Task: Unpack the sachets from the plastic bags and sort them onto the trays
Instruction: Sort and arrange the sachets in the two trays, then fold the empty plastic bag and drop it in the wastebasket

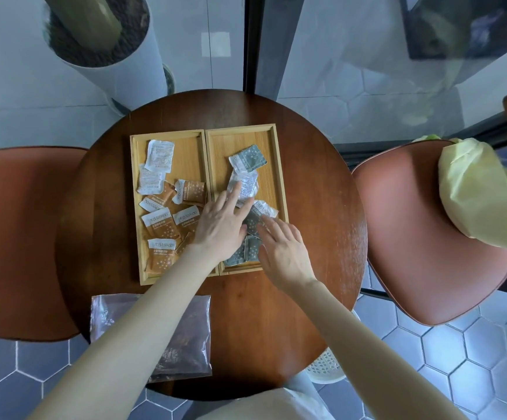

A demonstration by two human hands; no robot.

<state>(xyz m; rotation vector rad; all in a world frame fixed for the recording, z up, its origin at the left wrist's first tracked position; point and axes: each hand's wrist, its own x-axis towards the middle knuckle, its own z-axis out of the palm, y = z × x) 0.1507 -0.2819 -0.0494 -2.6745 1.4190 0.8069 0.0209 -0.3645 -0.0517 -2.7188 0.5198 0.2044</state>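
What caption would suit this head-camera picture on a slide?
Both hands, left hand and right hand, spread grey sachets on the right tray; orange sachets fill the left tray.

There is a single view, from the person's head, looking almost straight down on the round table [306, 313] from close above (wide lens, so both chairs [19, 237] and the tiled floor [458, 359] bend in at the edges).
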